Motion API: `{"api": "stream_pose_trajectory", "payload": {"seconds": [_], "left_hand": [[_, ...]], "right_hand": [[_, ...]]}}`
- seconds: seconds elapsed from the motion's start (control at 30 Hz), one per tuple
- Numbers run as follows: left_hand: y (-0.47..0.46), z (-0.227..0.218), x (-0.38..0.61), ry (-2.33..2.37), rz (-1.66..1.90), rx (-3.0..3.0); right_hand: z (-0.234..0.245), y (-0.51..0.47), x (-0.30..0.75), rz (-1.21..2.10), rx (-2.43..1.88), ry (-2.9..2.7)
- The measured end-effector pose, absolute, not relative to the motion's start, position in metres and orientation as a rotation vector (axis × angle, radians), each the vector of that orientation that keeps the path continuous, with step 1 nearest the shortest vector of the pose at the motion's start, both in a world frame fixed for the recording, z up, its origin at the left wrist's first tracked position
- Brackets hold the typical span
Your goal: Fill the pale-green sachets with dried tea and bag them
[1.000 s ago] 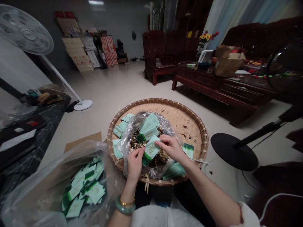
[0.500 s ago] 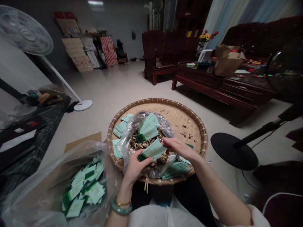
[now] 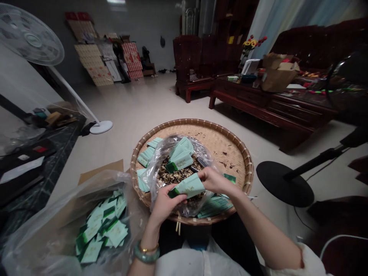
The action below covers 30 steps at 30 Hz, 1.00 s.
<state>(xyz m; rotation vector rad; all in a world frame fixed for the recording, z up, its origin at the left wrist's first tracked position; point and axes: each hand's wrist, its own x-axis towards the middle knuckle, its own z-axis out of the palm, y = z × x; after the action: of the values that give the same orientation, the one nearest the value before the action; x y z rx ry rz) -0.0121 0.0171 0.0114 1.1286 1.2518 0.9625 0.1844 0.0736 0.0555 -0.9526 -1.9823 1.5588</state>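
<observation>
A pale green paper packet [image 3: 190, 186] with a dark green end is held across both hands. My left hand [image 3: 164, 202] grips its left end, thumb on top. At the right end, my right hand [image 3: 214, 180] pinches the packet's edge with closed fingers. Beneath them an open clear plastic bag [image 3: 153, 168] holds a dark and yellowish loose dry mix [image 3: 167, 177]. A fan of similar packets [image 3: 181, 153] lies on the mix. Beside it rests a slim metal utensil [image 3: 199, 165], partly hidden, its kind unclear. A round woven bamboo tray [image 3: 249, 165] carries all this.
More packet stacks [image 3: 214, 207] lie around the bag in the tray. At left, a large clear bag [image 3: 54, 222] holds many packets on the floor. A white fan [image 3: 100, 126] stands left, a black fan base [image 3: 283, 184] right. A dark wooden table [image 3: 258, 96] stands behind.
The thin metal utensil that was at my right fingers now lies in the bag. My right hand has shifted onto the packet's right edge, and the packet has tilted slightly.
</observation>
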Motion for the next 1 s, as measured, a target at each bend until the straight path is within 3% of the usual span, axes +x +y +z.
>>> {"api": "stream_pose_trajectory", "payload": {"seconds": [0.33,0.53,1.0], "left_hand": [[0.019,0.009,-0.01,1.225,1.209,0.751],[0.015,0.016,-0.007,1.146,1.291,0.607],[0.019,0.018,-0.013,1.25,1.106,1.029]], "right_hand": [[0.054,0.083,0.196,1.294,-1.25,-1.642],[0.052,0.075,0.192,1.273,-1.187,-1.777],[0.05,0.073,0.177,1.489,-1.097,-1.551]]}}
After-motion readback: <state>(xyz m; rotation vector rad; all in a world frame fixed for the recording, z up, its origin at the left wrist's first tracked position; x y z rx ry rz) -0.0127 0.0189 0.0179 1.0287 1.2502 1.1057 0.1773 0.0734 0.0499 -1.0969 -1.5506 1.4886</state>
